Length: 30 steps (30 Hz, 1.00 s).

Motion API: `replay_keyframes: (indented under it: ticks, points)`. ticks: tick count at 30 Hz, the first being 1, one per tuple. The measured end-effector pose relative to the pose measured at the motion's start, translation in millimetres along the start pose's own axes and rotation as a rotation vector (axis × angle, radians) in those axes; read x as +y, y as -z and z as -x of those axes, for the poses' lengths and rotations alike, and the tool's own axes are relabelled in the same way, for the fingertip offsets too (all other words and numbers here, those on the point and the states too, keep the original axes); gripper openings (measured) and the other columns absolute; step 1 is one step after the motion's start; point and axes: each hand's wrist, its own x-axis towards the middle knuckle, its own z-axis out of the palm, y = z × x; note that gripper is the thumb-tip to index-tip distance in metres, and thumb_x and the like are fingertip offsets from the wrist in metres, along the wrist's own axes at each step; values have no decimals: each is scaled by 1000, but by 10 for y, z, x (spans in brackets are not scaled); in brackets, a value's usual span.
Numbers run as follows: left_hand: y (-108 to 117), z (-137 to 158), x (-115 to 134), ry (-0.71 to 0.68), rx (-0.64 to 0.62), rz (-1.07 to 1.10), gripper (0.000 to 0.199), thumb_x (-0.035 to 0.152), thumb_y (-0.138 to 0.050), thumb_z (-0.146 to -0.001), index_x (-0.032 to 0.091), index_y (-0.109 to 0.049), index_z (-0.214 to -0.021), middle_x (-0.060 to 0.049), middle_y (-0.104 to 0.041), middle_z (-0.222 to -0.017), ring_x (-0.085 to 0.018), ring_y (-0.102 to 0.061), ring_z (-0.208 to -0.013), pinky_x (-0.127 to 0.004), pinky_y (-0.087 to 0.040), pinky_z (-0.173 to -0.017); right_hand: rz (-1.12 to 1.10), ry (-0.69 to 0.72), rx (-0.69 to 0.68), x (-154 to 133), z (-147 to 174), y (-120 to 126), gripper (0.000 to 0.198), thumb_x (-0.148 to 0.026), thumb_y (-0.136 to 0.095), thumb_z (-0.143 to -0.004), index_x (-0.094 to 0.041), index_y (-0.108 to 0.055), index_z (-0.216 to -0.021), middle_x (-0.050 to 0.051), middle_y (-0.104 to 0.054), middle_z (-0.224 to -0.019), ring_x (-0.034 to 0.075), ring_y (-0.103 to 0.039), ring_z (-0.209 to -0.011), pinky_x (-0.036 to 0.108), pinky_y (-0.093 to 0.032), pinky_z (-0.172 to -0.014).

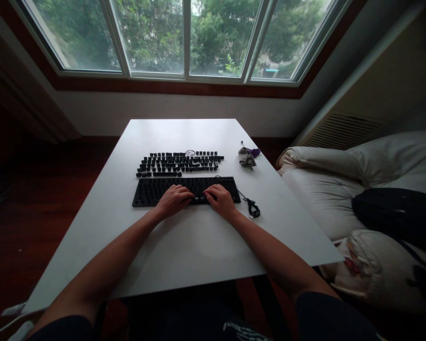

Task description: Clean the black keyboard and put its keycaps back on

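Note:
A black keyboard (156, 189) lies on the white table, its switch bed looking mostly bare of caps. My left hand (175, 199) rests on its near edge, fingers curled and closed over it. On the other side of a small gap, my right hand (220, 198) is bent the same way over the keyboard's right half. Whether a small keycap is pinched under the fingertips is too small to tell. Just beyond the keyboard stand rows of loose black keycaps (170, 163), laid out in keyboard order, with a long bar-shaped cap (165, 174) in the nearest row.
The keyboard's coiled cable (252, 208) lies at its right. A grey and purple cloth-like bundle (247, 157) sits at the table's far right. A small wire tool (190, 153) lies behind the keycaps. Right of the white table (184, 251) stands a sofa (312, 189) holding a dark bag (394, 213).

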Motion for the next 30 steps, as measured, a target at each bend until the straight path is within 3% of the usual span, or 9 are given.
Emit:
replay_keyframes:
  ticks: [10, 18, 23, 30]
  points:
    - [-10, 13, 67, -34, 26, -87, 24, 29, -52, -101, 24, -71, -115, -8, -71, -104, -22, -60, -97, -38, -42, -86, 6, 2, 1, 8, 8, -1, 16, -25, -59, -97, -25, -75, -98, 7, -72, -99, 23, -64, -97, 40, -51, -91]
    - [-5, -5, 114, -29, 15, -119, 29, 26, -53, -99, 21, -62, -126, -9, -69, -104, -24, -60, -97, -39, -46, -89, 7, -1, -3, -4, 8, 6, 16, -26, -59, -98, -25, -75, -99, 7, -72, -100, 23, -63, -98, 39, -51, -91]
    - [12, -1, 74, -44, 5, -24, 21, 26, -54, -99, 20, -67, -114, -9, -69, -104, -22, -61, -97, -39, -48, -93, 11, 11, -17, -8, 10, -3, 16, -25, -60, -97, -25, -75, -99, 7, -72, -100, 23, -63, -98, 40, -51, -92]
    - [-67, 25, -27, 88, 54, 139, 19, 27, -60, -95, 23, -71, -109, -7, -71, -104, -22, -63, -98, -38, -52, -90, 15, 14, -18, 6, 14, 1, 15, -25, -61, -97, -25, -76, -99, 7, -72, -100, 23, -63, -97, 40, -52, -91]
